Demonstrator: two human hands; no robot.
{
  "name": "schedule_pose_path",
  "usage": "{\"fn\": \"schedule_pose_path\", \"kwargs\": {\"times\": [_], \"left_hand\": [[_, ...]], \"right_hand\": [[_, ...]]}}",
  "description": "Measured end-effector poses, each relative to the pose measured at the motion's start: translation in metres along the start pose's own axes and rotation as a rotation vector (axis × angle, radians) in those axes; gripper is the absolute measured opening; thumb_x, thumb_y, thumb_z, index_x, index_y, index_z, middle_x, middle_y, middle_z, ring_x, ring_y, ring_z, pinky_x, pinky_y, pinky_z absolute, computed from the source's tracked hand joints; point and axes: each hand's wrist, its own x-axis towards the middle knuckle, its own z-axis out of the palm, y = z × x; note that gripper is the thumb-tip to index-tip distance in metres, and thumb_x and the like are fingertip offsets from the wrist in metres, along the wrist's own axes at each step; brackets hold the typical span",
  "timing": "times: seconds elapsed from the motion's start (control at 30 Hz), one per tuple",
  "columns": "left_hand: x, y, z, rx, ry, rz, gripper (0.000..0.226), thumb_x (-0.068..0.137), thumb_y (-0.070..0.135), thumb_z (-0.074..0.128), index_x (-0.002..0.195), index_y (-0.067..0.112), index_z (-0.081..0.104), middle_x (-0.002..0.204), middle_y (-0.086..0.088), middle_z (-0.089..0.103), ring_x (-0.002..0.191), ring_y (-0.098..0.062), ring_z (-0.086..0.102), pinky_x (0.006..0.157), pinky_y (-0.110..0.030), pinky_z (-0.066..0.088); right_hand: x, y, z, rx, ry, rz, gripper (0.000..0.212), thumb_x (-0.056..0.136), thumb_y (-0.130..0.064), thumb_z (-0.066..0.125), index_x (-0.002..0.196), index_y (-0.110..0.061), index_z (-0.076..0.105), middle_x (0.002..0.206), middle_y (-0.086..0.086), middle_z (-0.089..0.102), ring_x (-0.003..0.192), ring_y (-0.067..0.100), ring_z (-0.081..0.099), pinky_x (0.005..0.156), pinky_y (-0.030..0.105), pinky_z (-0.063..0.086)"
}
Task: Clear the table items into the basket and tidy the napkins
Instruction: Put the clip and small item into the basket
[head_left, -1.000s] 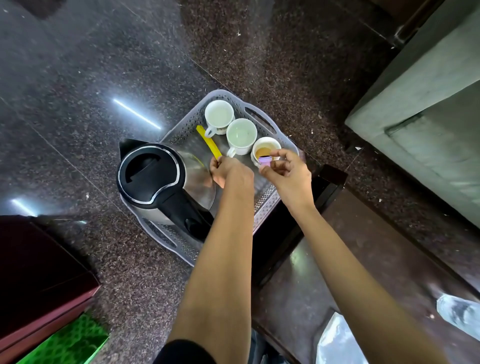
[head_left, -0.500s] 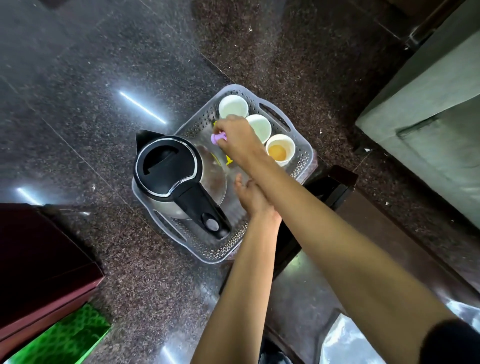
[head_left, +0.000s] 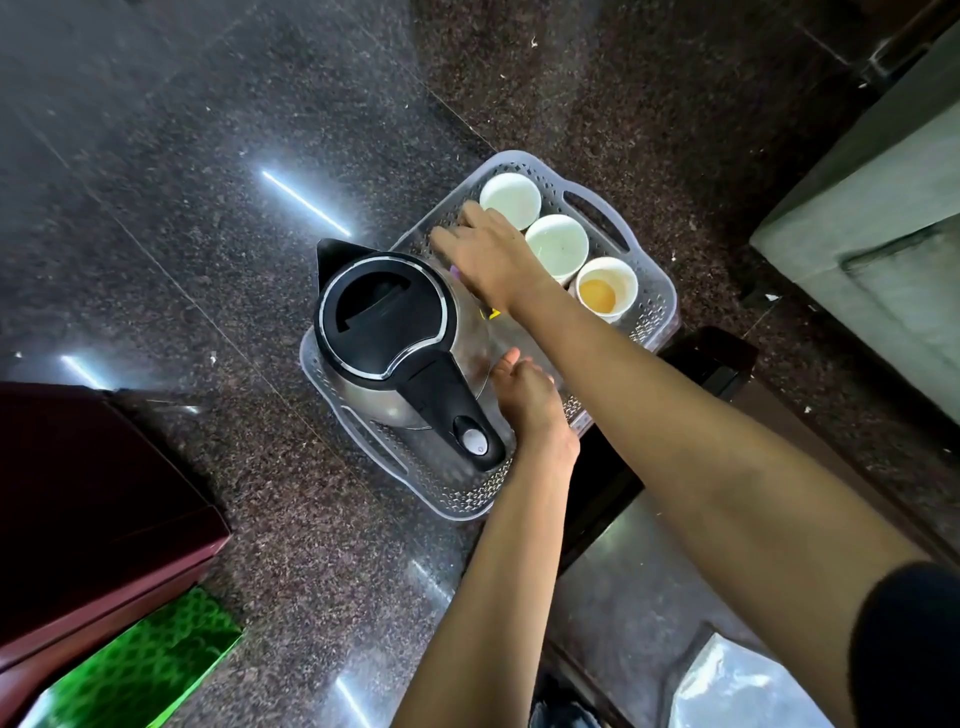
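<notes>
Basket (head_left: 655, 312) holds the kettle (head_left: 384, 312) in its near-left corner and three cups (head_left: 557, 247) along its far-right edge. The right hand (head_left: 488, 254) is spread, gripping nothing. The left hand's (head_left: 527, 400) grip is hidden. The kettle is probably heavy and slick, so lift it by its handle (head_left: 447, 395).

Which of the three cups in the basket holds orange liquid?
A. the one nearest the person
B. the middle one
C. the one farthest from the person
A: the nearest cup shows an orange pool at its bottom, while the middle cup and the farthest cup look pale inside.
</notes>
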Motion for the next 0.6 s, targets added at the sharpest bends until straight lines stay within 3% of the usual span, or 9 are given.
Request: {"fn": "schedule_pose_path", "kwargs": {"times": [0.07,0.13,0.23,0.3,0.4,0.6], "left_hand": [[0.001,0.001,-0.002,-0.012,0.021,0.054,0.022,0.099,0.022,0.036,0.080,0.023,0.048,0.104,-0.010,0.045,0.083,-0.023,0.048,0.074,-0.031,0.039],[0.005,-0.003,-0.002,-0.047,0.053,0.087,0.016,0.100,0.021,0.033,0.098,0.020,0.049,0.106,-0.009,0.045,0.092,-0.021,0.046,0.080,-0.031,0.038],[0.005,-0.004,0.000,-0.096,0.058,0.091,0.025,0.098,0.016,0.031,0.113,0.013,0.051,0.100,-0.005,0.050,0.087,-0.019,0.048,0.080,-0.027,0.038],[0.001,-0.001,0.004,-0.156,0.078,0.119,0.020,0.096,0.006,0.034,0.099,0.016,0.051,0.083,0.000,0.049,0.071,-0.011,0.046,0.066,-0.021,0.039],[-0.009,-0.001,0.010,-0.197,0.060,0.157,0.028,0.095,0.003,0.034,0.078,0.023,0.042,0.070,0.002,0.038,0.061,-0.008,0.038,0.058,-0.020,0.035],[-0.048,-0.026,0.027,-0.203,0.019,0.232,0.029,0.093,-0.004,0.030,0.081,0.018,0.044,0.070,-0.001,0.043,0.057,-0.009,0.040,0.052,-0.018,0.031]], "right_hand": [[-0.004,0.008,0.000,0.059,0.080,0.030,0.026,0.088,-0.014,0.037,0.107,-0.009,0.055,0.103,0.011,0.065,0.107,0.031,0.048,0.085,0.039,0.037],[-0.012,0.015,-0.006,0.172,0.179,0.093,0.026,0.085,-0.013,0.054,0.110,-0.007,0.057,0.107,0.011,0.062,0.106,0.032,0.047,0.089,0.041,0.040],[-0.041,0.024,-0.016,0.311,0.403,0.195,0.031,0.082,-0.018,0.056,0.110,-0.006,0.060,0.105,0.010,0.064,0.103,0.033,0.050,0.093,0.038,0.040],[-0.074,0.031,-0.023,0.412,0.545,0.292,0.034,0.078,-0.013,0.059,0.112,-0.005,0.061,0.106,0.009,0.065,0.102,0.033,0.050,0.093,0.033,0.040],[-0.135,0.035,-0.029,0.529,0.641,0.424,0.033,0.079,-0.011,0.062,0.112,-0.005,0.060,0.105,0.007,0.065,0.098,0.029,0.050,0.088,0.030,0.041],[-0.268,0.022,-0.009,0.736,0.833,0.878,0.031,0.084,-0.014,0.065,0.115,-0.015,0.058,0.094,-0.003,0.065,0.084,0.018,0.057,0.076,0.023,0.048]]}}
